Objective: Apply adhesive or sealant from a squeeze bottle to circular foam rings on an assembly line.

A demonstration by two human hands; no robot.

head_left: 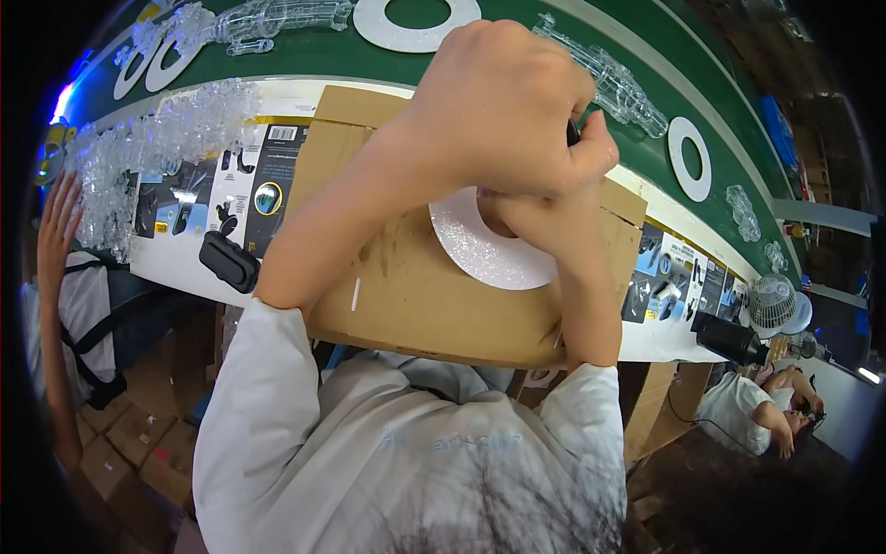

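Observation:
My left hand (503, 102) is closed in a fist, raised over the far part of a brown cardboard box (397, 286). A small bit of something dark (574, 134) shows between its fingers and thumb; most of it is hidden. Just below and touching it, my right hand (549, 208) is curled at a white glittery ring (484, 254), its fingers at the ring's inner edge. The ring lies over the cardboard, and both hands cover its far side. A thin white strip (356, 294) lies on the cardboard to the left.
Clear plastic parts (277, 18) and white rings (690, 159) lie along the green surface (517, 18). A heap of clear pieces (171, 125) stands left, near another person's hand (60, 212). Black devices (229, 261) and a black bottle-like object (729, 339) flank the cardboard. People sit at right (748, 411).

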